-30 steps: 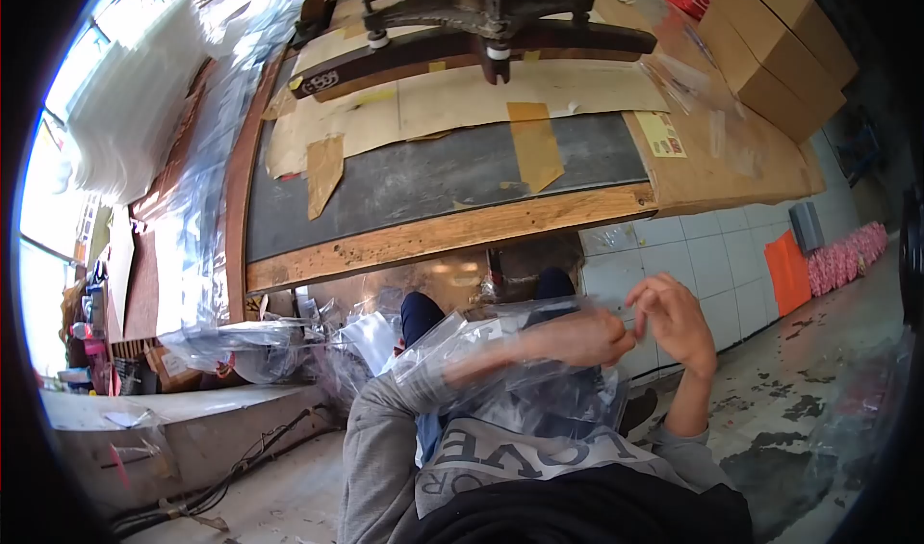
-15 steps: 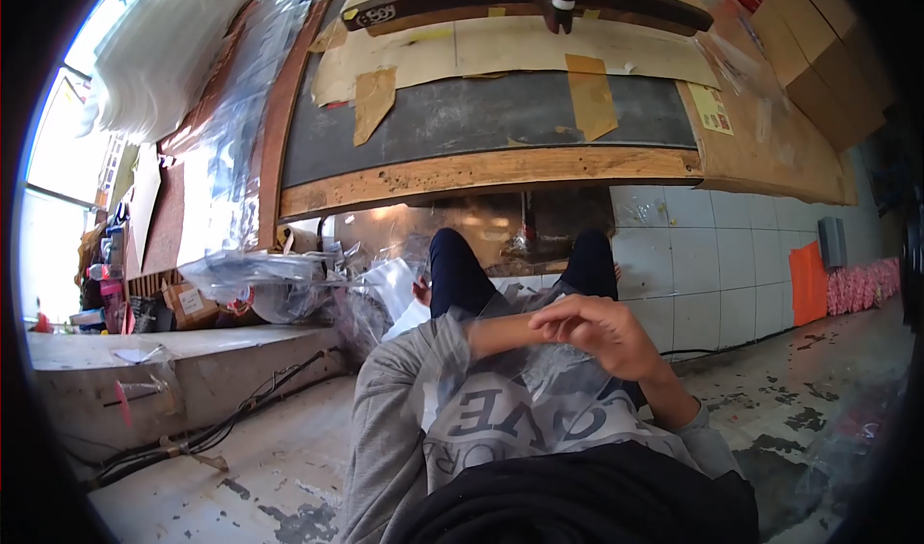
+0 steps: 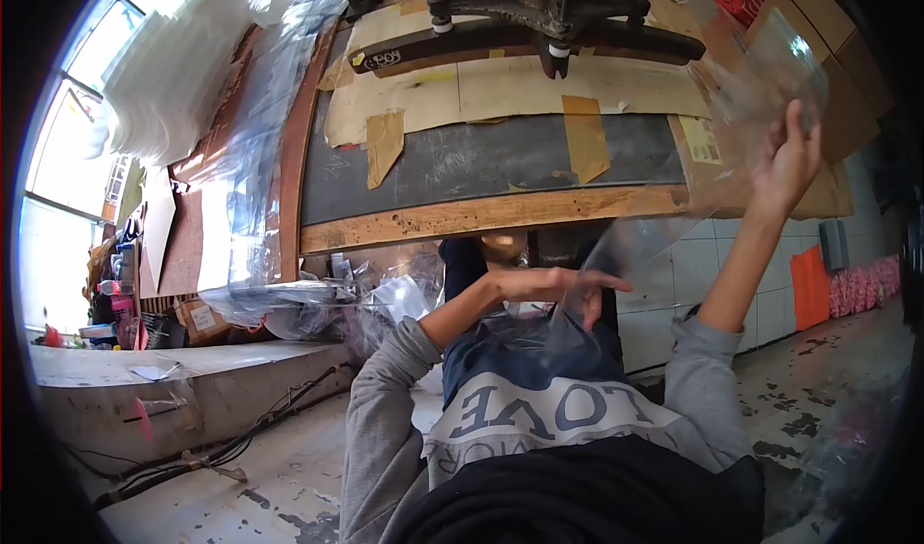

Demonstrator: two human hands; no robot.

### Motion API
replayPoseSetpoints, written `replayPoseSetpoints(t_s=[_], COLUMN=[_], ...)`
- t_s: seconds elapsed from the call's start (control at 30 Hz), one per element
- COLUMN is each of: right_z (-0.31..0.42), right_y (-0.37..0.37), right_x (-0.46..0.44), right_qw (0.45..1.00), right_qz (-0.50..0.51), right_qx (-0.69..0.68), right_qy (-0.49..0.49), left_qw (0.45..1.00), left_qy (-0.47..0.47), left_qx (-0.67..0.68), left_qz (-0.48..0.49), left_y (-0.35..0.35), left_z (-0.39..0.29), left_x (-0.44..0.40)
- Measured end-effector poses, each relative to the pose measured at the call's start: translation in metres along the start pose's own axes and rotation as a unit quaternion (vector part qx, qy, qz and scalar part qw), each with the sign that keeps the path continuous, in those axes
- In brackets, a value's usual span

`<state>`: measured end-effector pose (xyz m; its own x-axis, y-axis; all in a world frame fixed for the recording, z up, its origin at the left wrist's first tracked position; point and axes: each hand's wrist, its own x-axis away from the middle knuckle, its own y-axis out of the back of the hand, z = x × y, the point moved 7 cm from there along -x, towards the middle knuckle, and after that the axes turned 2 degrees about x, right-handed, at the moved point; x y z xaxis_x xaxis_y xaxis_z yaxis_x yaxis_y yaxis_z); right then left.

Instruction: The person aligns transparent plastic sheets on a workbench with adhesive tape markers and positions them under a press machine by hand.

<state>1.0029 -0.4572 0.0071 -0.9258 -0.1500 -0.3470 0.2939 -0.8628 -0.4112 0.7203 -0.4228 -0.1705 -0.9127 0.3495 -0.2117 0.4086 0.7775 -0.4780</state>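
Note:
My right hand [image 3: 791,164] is raised at the right, beside the cardboard boxes, its fingers closed on a clear plastic sheet [image 3: 640,241]. The sheet hangs from that hand down and left toward my lap; its outline is faint. Over my lap is my left hand [image 3: 568,289], fingers apart, with the sheet's lower end at its fingertips. Whether it touches the film is hard to tell.
A dark worktable with a wooden front edge [image 3: 481,219] lies ahead, carrying a metal clamp frame [image 3: 539,14]. Cardboard boxes [image 3: 818,72] stand at the right. Loose plastic film [image 3: 279,308] and a low ledge [image 3: 221,366] are at the left.
My hands were close together over my lap. My right hand has moved up and right with the sheet, and my left hand's fingers now show spread. The view has shifted slightly.

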Motion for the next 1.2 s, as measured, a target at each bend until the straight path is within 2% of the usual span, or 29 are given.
replayPoseSetpoints(t_s=[0.07,0.17,0.23,0.3,0.33,0.4,0.43,0.5,0.6,0.7,0.73,0.87,0.97,1.07,1.17,1.2], right_z=[0.007,0.012,0.017,0.023,0.027,0.038,0.048,0.064,0.073,0.070,0.070,0.061,0.058,0.053,0.049,0.047], right_y=[0.020,0.067,0.097,0.138,0.158,0.198,0.221,0.266,0.290,0.305,0.307,0.309,0.312,0.315,0.328,0.334], right_x=[-0.057,-0.128,-0.160,-0.196,-0.212,-0.244,-0.262,-0.287,-0.302,-0.305,-0.305,-0.306,-0.312,-0.314,-0.325,-0.331], right_qw=[0.996,0.981,0.969,0.949,0.932,0.884,0.844,0.740,0.693,0.669,0.666,0.653,0.650,0.644,0.634,0.630], right_qz=[-0.040,-0.097,-0.129,-0.180,-0.224,-0.301,-0.326,-0.369,-0.417,-0.427,-0.427,-0.425,-0.424,-0.423,-0.423,-0.424], right_qx=[0.027,0.110,0.133,0.164,0.206,0.282,0.330,0.418,0.518,0.541,0.542,0.554,0.555,0.560,0.566,0.567], right_qy=[0.071,0.130,0.161,0.201,0.198,0.221,0.269,0.377,0.279,0.278,0.282,0.293,0.301,0.304,0.313,0.318], left_qw=[0.996,0.983,0.961,0.986,0.995,0.990,0.973,0.958,0.852,0.828,0.853,0.775,0.774,0.765,0.775,0.732], left_qy=[0.020,-0.041,-0.072,-0.034,-0.009,-0.002,0.013,0.089,0.201,0.183,0.169,0.196,0.163,0.178,0.136,0.087], left_qx=[0.078,0.169,0.254,0.152,0.094,-0.086,-0.172,-0.183,-0.381,-0.415,-0.356,-0.461,-0.469,-0.443,-0.380,-0.422], left_qz=[0.025,-0.050,0.080,0.066,-0.023,-0.110,-0.153,-0.202,-0.298,-0.330,-0.343,-0.386,-0.393,-0.433,-0.486,-0.529], left_y=[0.008,0.004,-0.008,-0.012,-0.002,0.006,0.009,0.017,0.047,0.078,0.084,0.104,0.113,0.109,0.109,0.104], left_z=[-0.005,-0.041,-0.068,-0.092,-0.095,-0.130,-0.147,-0.173,-0.202,-0.207,-0.205,-0.213,-0.205,-0.208,-0.206,-0.210], left_x=[0.019,0.035,0.045,0.059,0.075,0.086,0.092,0.114,0.134,0.141,0.142,0.145,0.147,0.148,0.163,0.167])
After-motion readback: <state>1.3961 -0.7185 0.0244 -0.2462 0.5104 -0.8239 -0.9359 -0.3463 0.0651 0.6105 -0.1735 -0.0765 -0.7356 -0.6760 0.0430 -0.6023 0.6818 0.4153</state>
